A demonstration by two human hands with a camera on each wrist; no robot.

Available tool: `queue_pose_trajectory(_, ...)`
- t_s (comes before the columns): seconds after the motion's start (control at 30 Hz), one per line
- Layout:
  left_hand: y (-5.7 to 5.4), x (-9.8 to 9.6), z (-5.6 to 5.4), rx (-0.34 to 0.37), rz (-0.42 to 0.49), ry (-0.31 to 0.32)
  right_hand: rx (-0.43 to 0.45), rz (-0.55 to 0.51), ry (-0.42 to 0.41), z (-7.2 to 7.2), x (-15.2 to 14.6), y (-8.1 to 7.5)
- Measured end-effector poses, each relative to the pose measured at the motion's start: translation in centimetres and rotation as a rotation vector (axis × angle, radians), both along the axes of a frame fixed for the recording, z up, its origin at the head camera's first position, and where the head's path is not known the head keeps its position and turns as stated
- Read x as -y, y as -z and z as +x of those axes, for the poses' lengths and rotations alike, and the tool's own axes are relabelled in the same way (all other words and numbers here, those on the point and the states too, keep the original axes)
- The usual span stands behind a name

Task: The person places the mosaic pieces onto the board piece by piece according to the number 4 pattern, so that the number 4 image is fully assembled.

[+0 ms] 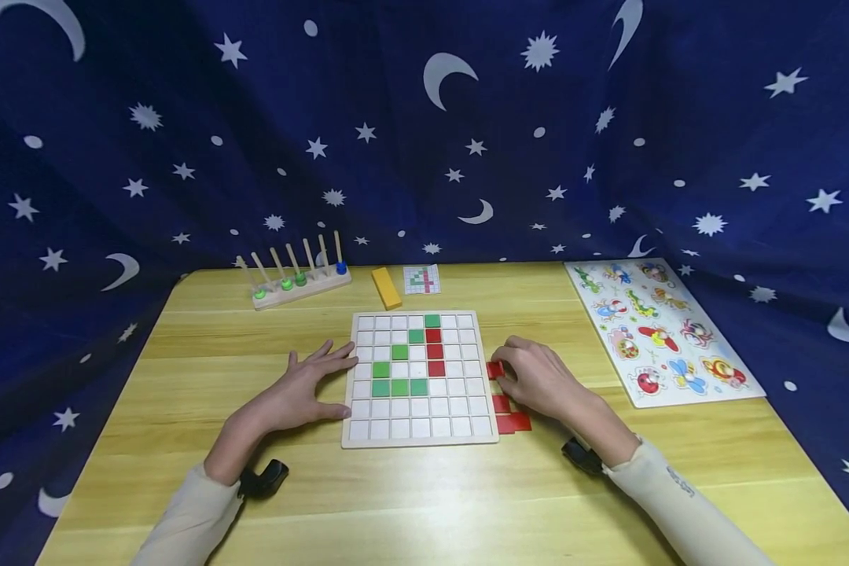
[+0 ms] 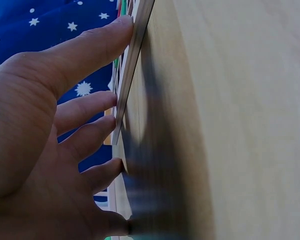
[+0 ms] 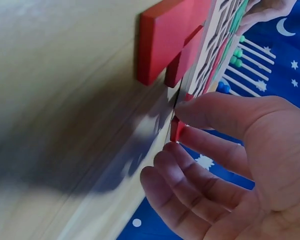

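A square wooden grid board (image 1: 420, 439) lies flat on the table, with several green tiles (image 1: 399, 387) and three red tiles (image 1: 434, 351) set in its cells. My left hand (image 1: 290, 397) touches the board's left edge, fingers spread and thumb apart; the left wrist view shows thumb and fingertips along that edge. At the right edge my right hand (image 1: 541, 377) pinches a red square tile (image 3: 177, 129) between thumb and index finger, its other fingers loosely bent. Nearer me, several loose red tiles (image 1: 513, 422) lie against the board's right side, some overlapping.
Behind the board are a small pattern card (image 1: 421, 279), a yellow block (image 1: 386, 288) and a peg stand (image 1: 303, 291) with green and blue beads. An insect puzzle board (image 1: 661, 330) lies at the right. A dark starry cloth (image 1: 396, 94) hangs behind the table.
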State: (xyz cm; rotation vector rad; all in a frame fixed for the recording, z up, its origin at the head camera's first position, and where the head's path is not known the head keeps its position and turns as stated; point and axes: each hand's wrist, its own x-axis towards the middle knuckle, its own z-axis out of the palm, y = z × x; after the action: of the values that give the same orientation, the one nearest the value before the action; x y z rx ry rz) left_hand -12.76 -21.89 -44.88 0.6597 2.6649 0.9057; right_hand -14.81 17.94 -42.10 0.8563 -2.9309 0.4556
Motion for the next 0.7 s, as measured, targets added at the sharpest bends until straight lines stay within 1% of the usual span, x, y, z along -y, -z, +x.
queue_pose_trajectory(0.13, 0.0, 0.0, 0.0, 0.007, -0.004, -0.003, -0.014, -0.02, -0.015, 0.1, 0.3, -0.3)
queue_pose_trajectory(0.5, 0.1, 0.0, -0.1, 0.004, -0.013, -0.003, 0.01, -0.035, -0.076, 0.5, 1.7, -1.0)
queue_pose_trajectory(0.7, 0.0, -0.1, -0.1, 0.008, -0.006, -0.001, 0.001, -0.031, -0.133, 1.0, 3.0, -1.0)
